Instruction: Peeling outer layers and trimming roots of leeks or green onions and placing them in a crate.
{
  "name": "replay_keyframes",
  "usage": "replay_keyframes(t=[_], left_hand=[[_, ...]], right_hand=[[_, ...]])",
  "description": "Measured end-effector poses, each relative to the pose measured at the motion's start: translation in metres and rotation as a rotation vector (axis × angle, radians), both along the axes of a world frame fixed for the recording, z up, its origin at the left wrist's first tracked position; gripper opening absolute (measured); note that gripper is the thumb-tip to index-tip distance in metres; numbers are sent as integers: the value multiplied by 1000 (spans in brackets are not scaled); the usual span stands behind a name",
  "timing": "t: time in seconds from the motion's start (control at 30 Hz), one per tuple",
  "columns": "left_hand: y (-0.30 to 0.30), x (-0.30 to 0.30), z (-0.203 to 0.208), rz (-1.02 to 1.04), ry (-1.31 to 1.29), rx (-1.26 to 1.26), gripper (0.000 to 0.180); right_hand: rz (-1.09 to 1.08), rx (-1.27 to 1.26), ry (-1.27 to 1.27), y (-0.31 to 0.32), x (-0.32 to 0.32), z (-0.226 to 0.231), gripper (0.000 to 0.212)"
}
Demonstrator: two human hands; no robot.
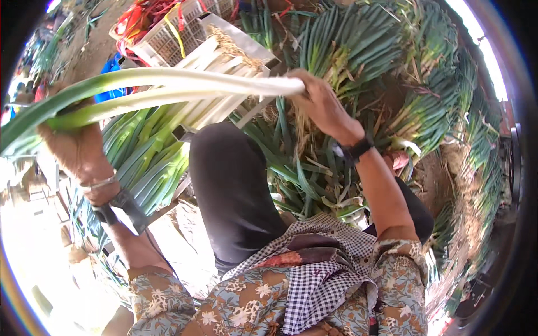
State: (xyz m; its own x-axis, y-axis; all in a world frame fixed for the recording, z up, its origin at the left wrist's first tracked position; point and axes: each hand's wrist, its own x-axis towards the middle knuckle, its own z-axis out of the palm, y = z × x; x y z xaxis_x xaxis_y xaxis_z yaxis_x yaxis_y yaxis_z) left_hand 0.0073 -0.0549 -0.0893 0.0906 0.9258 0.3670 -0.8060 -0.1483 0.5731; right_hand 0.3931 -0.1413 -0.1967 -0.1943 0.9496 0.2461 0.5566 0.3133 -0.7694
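Currently, at far left, your left hand [78, 143] is at the green leaf end of the long leek stalks [185, 79]; leaves cover most of the fingers, so how far they close cannot be told. You wear a pale bangle [101, 183] and, nearer the elbow, a dark strap [128, 208] on that forearm. Next rightward, loose leeks [147, 143] lie side by side beneath the stalks, green leaves toward you, white shanks and roots pointing away. Above them sits a pale slatted crate [182, 42] with red ribbons [134, 22] over its edge. Mid-view, your dark-clad knee [227, 162] is raised, near those loose leeks. The stalks span above all this, bowed, from left edge to past the centre. Your right hand [325, 106] grips their white base end, fingers closed around it; a black wristband [357, 150] sits behind that hand. Farther right, bunched leeks [364, 42] lie heaped on the ground, continuing along the curved right side.
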Motion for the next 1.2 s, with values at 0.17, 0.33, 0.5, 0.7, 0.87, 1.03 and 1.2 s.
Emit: replay_keyframes(t=[0.17,0.33,0.5,0.7,0.87,1.03,1.2], left_hand=[[-35,-101,4,43,-131,69,55],[-87,-72,-102,224,-148,-171,59],[-117,-8,-136,-91,602,-809,38],[-48,28,-131,300,1370,-255,28],[-15,21,-165,233,2024,400,34],[-34,-34,-249,-47,1492,-242,47],[14,-34,-254,83,1781,398,34]], right_hand=[[129,478,-233,112,-40,-5,26],[2,615,-523,165,-52,-20,22],[-44,431,-873,150,-12,-52,45],[-190,157,-392,69,-5,-36,40],[-108,-325,-196,-47,32,-89,26],[-237,-724,-207,-158,72,-132,27],[-321,-785,-149,-212,103,-184,24]])
